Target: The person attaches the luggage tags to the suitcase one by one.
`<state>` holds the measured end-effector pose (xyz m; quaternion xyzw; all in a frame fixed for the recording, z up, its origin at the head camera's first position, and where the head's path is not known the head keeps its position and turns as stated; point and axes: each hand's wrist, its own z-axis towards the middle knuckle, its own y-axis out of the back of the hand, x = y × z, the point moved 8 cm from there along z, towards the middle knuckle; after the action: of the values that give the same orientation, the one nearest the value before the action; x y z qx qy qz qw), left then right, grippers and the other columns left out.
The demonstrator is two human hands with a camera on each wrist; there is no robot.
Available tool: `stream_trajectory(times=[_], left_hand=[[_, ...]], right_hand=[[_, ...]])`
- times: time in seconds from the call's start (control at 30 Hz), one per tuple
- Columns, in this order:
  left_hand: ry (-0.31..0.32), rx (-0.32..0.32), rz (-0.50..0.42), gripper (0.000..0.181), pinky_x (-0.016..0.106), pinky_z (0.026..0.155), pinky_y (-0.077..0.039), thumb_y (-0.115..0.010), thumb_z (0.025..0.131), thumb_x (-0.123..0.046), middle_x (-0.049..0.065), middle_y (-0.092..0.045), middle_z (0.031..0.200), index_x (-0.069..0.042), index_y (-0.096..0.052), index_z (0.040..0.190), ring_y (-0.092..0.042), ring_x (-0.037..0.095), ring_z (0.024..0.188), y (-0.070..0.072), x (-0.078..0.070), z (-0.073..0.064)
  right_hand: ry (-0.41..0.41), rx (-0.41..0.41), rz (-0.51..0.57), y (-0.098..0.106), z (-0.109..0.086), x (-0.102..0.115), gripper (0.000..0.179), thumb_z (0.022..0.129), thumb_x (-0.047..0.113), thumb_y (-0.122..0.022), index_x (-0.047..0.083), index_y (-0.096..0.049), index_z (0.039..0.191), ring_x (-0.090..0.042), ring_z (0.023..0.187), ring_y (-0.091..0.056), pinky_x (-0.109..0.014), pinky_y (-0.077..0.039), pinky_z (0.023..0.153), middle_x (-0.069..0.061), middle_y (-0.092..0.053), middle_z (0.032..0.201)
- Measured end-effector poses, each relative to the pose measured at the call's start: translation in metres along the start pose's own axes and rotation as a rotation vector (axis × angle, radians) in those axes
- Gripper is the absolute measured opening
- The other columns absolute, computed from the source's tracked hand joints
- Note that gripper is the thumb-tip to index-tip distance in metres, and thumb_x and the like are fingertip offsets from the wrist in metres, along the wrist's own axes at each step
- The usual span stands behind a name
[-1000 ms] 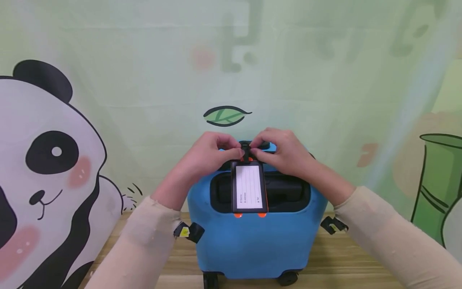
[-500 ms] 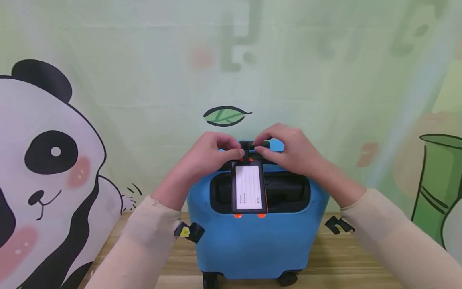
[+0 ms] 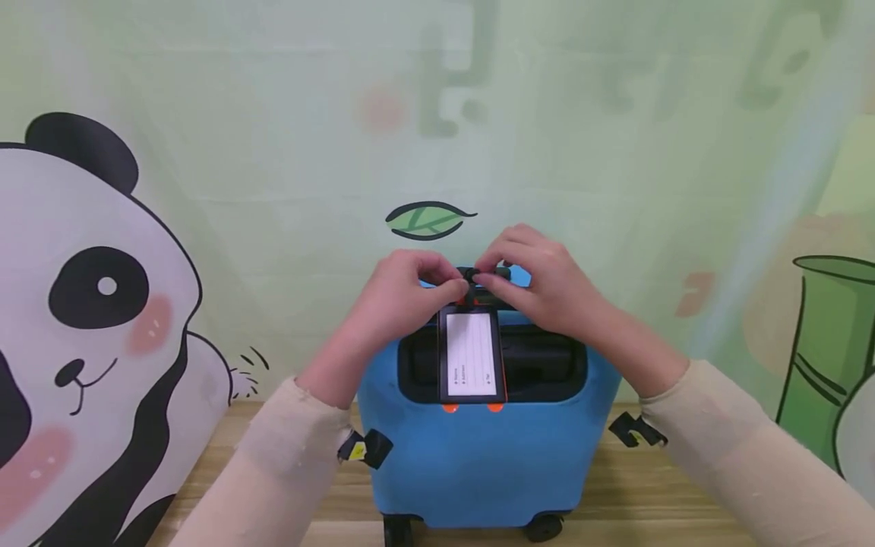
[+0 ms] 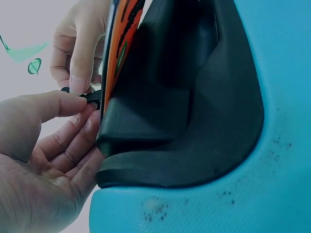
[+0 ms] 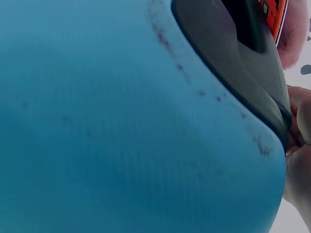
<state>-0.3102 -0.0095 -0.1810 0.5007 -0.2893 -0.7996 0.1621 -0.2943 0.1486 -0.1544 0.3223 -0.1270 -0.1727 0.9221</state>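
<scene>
A luggage tag (image 3: pixel 472 357) with a black frame and a lined white card lies over the black recessed handle area of a blue suitcase (image 3: pixel 478 463). Its orange back side (image 4: pixel 127 36) shows edge-on in the left wrist view. From the tag's upper end runs a short black strap (image 4: pixel 93 98). My left hand (image 3: pixel 399 295) pinches this strap between thumb and fingertips just above the tag. Right beside it, my right hand (image 3: pixel 550 279) pinches the strap's end with thumb and forefinger. In the right wrist view the suitcase's side hides most of the fingers.
The suitcase stands upright on its black wheels (image 3: pixel 544 527) on a wood-grain surface (image 3: pixel 656 494). Close behind it hangs a pale green backdrop (image 3: pixel 294 137) printed with a panda (image 3: pixel 89 304) and a leaf.
My right hand drew slightly right, off the strap, then came back left to it with its knuckles raised higher. The left hand has shifted a little right. Tag and suitcase stay put.
</scene>
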Motion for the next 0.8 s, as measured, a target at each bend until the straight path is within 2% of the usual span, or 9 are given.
stream_trajectory(times=[0.13,0.37,0.57,0.8], left_hand=[[0.007,-0.020,0.018,0.016,0.040,0.086,-0.059,-0.073,0.103,-0.025,0.004,-0.077,0.107,-0.011,-0.081,0.106,-0.067,0.024,0.103,-0.0006,-0.0022,0.0002],[0.011,-0.025,0.049,0.016,0.038,0.085,-0.060,-0.073,0.103,-0.023,0.005,-0.077,0.109,-0.010,-0.081,0.107,-0.067,0.024,0.101,-0.0031,-0.0079,-0.0008],[0.016,-0.026,0.071,0.016,0.038,0.084,-0.061,-0.074,0.102,-0.023,0.005,-0.077,0.110,-0.011,-0.081,0.109,-0.067,0.025,0.100,-0.0046,-0.0082,-0.0001],[0.006,-0.030,0.089,0.018,0.038,0.085,-0.061,-0.074,0.102,-0.023,0.007,-0.077,0.113,-0.010,-0.080,0.112,-0.068,0.025,0.101,-0.0064,-0.0046,0.0006]], right_hand=[[-0.016,-0.007,0.014,0.0010,-0.0008,-0.0014,0.014,0.089,-0.003,-0.083,0.004,-0.077,0.100,-0.022,0.097,-0.064,-0.043,-0.058,0.081,-0.007,-0.073,0.097],[-0.031,-0.021,0.028,0.0044,-0.0034,-0.0015,0.012,0.090,0.000,-0.083,0.005,-0.077,0.100,-0.020,0.095,-0.063,-0.030,-0.053,0.079,-0.006,-0.073,0.096],[-0.033,-0.022,0.033,0.0052,-0.0039,-0.0006,0.013,0.089,0.000,-0.083,0.007,-0.077,0.098,-0.019,0.092,-0.061,-0.030,-0.050,0.076,-0.005,-0.071,0.093],[-0.079,-0.022,0.087,0.0013,-0.0058,-0.0061,0.010,0.092,0.002,-0.082,0.007,-0.078,0.100,-0.015,0.088,-0.060,-0.029,-0.048,0.074,-0.003,-0.070,0.090]])
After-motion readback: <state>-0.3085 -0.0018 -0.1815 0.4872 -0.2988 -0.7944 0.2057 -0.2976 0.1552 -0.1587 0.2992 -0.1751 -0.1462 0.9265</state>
